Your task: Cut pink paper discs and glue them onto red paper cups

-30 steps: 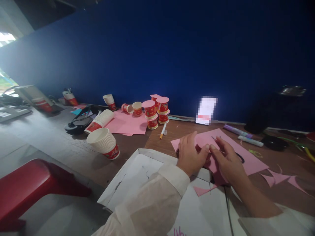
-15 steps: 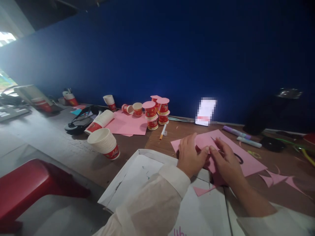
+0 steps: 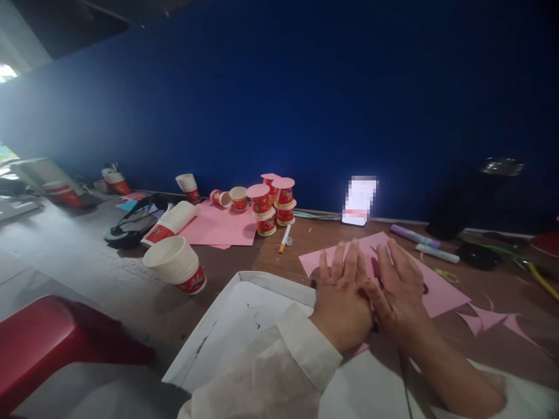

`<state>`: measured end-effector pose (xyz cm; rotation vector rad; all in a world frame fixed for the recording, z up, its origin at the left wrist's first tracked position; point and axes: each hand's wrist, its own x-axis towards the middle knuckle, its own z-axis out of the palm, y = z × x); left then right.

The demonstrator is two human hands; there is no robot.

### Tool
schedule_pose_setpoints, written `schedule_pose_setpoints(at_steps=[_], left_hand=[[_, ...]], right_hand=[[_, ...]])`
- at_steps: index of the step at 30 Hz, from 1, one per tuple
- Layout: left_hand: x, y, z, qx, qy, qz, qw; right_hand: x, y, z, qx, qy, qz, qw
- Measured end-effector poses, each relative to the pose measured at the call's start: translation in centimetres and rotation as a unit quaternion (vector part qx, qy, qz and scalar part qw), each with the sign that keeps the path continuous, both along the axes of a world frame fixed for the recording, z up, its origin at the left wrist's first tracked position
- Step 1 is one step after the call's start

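Observation:
My left hand (image 3: 343,294) lies flat, fingers stretched, over the near-left part of a pink paper sheet (image 3: 443,291). My right hand (image 3: 402,285) rests close against it, fingers extended, its thumb touching my left hand. Whatever lies under the palms is mostly hidden. A black loop (image 3: 426,288), like a scissors handle, shows beside my right hand on the sheet. Pink offcuts (image 3: 489,320) lie to the right. Further left stand red paper cups (image 3: 261,201) stacked with pink paper discs on and between them.
White box lid (image 3: 231,326) under my forearms. Left are nested paper cups (image 3: 177,262), more pink sheets (image 3: 225,230) and a black strapped item (image 3: 126,230). A phone (image 3: 360,201) leans on the blue partition (image 3: 279,105). Markers (image 3: 414,236) lie right; a red stool (image 3: 52,326) stands lower left.
My fingers were curled around a pink paper piece held between both hands. Now both hands have flattened out and pressed down, hiding that piece. The view has shifted slightly.

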<state>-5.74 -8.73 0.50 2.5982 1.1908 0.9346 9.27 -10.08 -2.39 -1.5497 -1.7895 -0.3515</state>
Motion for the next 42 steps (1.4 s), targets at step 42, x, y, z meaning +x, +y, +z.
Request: schedule_pose_setpoints(at_steps=[42], left_hand=[[-0.7,1.5,0.2,0.031,0.107,0.104,0.988]], right_hand=[[0.9,0.3,1.0,-0.125,-0.042,-0.084,0.988]])
